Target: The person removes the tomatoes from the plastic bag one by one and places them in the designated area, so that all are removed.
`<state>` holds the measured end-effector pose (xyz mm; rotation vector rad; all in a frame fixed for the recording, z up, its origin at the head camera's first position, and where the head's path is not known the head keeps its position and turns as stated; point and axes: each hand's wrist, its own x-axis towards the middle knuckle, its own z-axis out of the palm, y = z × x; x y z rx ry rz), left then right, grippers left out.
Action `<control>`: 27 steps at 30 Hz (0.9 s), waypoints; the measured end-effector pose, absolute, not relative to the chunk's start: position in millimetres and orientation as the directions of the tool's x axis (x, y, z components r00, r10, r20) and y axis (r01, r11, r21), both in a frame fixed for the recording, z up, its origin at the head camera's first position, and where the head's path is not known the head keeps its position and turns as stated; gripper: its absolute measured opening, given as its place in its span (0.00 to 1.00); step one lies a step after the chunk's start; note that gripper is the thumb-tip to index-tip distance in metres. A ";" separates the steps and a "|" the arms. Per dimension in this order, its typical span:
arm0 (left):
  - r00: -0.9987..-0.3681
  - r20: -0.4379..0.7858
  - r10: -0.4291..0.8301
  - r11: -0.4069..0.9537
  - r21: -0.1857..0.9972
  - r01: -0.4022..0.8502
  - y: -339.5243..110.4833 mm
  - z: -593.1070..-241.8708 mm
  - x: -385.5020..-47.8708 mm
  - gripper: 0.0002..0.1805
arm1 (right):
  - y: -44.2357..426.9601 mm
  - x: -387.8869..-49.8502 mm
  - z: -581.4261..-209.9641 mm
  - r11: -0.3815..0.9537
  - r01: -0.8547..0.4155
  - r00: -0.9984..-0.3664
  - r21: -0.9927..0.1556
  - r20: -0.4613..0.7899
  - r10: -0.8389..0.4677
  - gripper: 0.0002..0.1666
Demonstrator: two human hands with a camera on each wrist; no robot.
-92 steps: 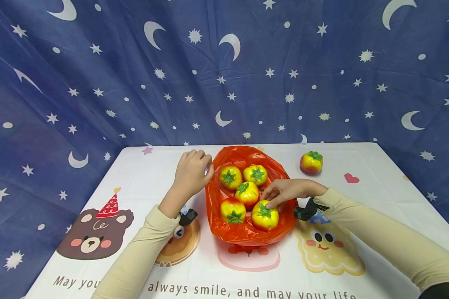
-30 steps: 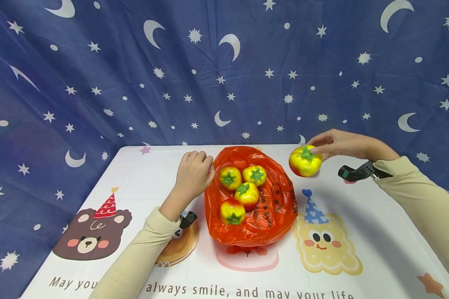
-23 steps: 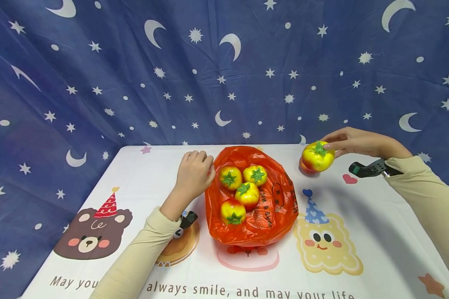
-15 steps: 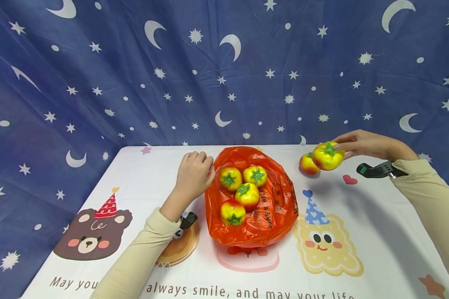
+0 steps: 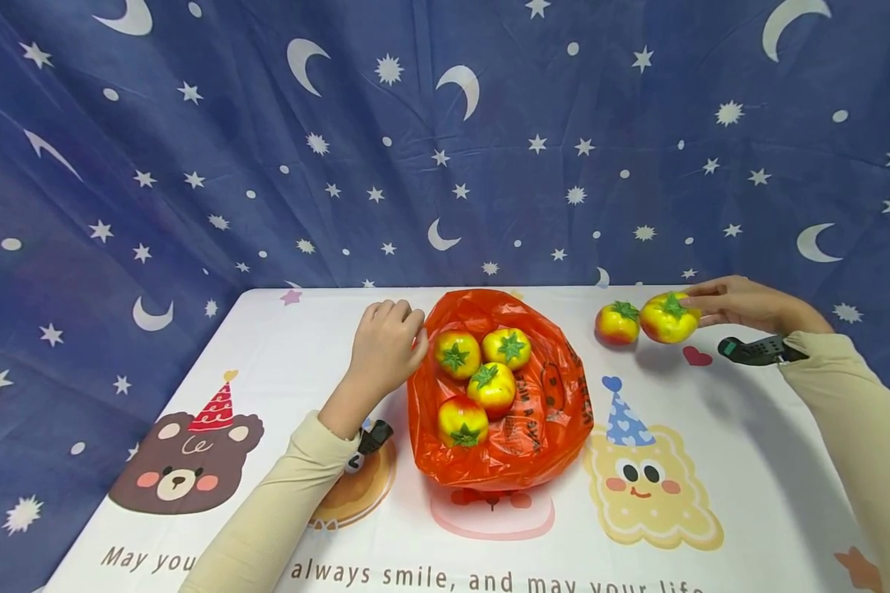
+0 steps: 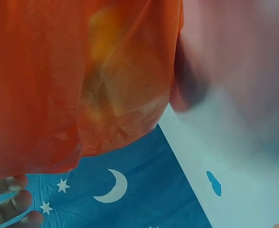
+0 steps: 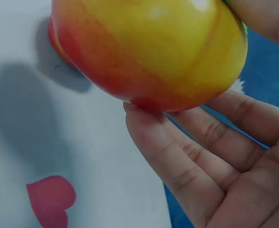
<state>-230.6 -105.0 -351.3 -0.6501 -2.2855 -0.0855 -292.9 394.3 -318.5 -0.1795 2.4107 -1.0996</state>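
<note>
A red plastic bag (image 5: 541, 445) lies wide open on the table with several yellow-red toy fruits inside, one of them a fruit (image 5: 463, 422) near its front left. The left hand (image 5: 387, 344) is at the bag's left edge, fingers curled; whether it pinches the plastic is hidden. In the left wrist view, fingertips (image 6: 16, 202) show by the bag's edge (image 6: 125, 128). The right hand (image 5: 756, 303) holds a fruit (image 5: 670, 318) with a green leaf top, just right of another fruit (image 5: 617, 324). The right wrist view shows thumb and fingers (image 7: 177, 156) around the held fruit (image 7: 153, 52).
The white tablecloth (image 5: 756, 461) has printed cartoon figures, a heart and lettering. A blue curtain (image 5: 386, 222) with moons and stars hangs behind and to the left of the table. Dark camera mounts (image 5: 760, 350) sit on both wrists.
The right hand has taken a fruit out of the bag's front right, carried it to the back right, and lowered it beside the lone fruit. The left hand has hardly moved.
</note>
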 end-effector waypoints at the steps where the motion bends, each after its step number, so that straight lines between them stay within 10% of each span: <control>1: -0.591 0.684 0.428 0.868 -0.130 0.479 -105.0 -351.4 -230.8 0.05 | 395.5 -293.6 -321.2 0.663 0.080 -0.876 -0.744 -0.371 -0.310 0.41; 27: -0.597 0.685 0.417 0.870 -0.112 0.480 -105.4 -352.6 -231.1 0.05 | 414.4 -304.5 -373.0 0.639 0.184 -0.863 -0.747 -0.434 -0.259 0.43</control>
